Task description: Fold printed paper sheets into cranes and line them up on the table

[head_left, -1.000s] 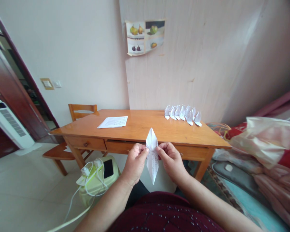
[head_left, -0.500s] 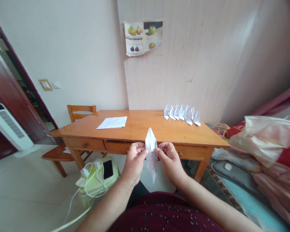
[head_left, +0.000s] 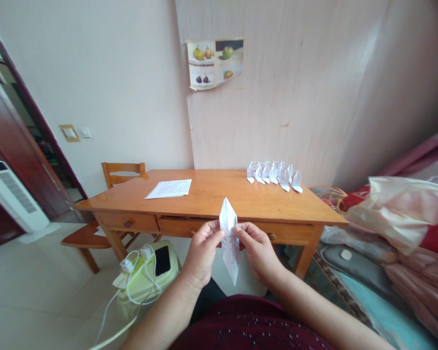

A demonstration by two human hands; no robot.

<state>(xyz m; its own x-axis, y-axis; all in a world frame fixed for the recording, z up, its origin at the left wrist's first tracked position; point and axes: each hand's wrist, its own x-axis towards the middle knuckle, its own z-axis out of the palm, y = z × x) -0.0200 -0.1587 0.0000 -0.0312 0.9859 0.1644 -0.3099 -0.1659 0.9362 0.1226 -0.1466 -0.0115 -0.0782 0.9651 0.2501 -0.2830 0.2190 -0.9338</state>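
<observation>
A folded white paper (head_left: 229, 218), long and pointed at top and bottom, is held upright in front of the table's near edge. Printed marks show on its lower half. My left hand (head_left: 204, 250) pinches its left side at mid-height, thumb toward me. On the opposite side my right hand (head_left: 257, 250) pinches it the same way, the fingers partly hidden behind. Several folded paper pieces (head_left: 273, 172) with upright points stand grouped at the back right of the wooden table (head_left: 211, 189). A stack of printed sheets (head_left: 168, 188) lies on the table's left part.
A wooden chair (head_left: 123, 168) stands behind the table's left end, near a low seat (head_left: 83, 238). At lower left is a pale green box (head_left: 171, 265) with white cables and a phone (head_left: 163, 260). Plastic bags (head_left: 397, 209) and cloth are piled at right.
The view has tilted slightly, so the table and wall sit a little lower. Both hands keep their pinch on the folded paper, whose lower tip has shifted slightly right.
</observation>
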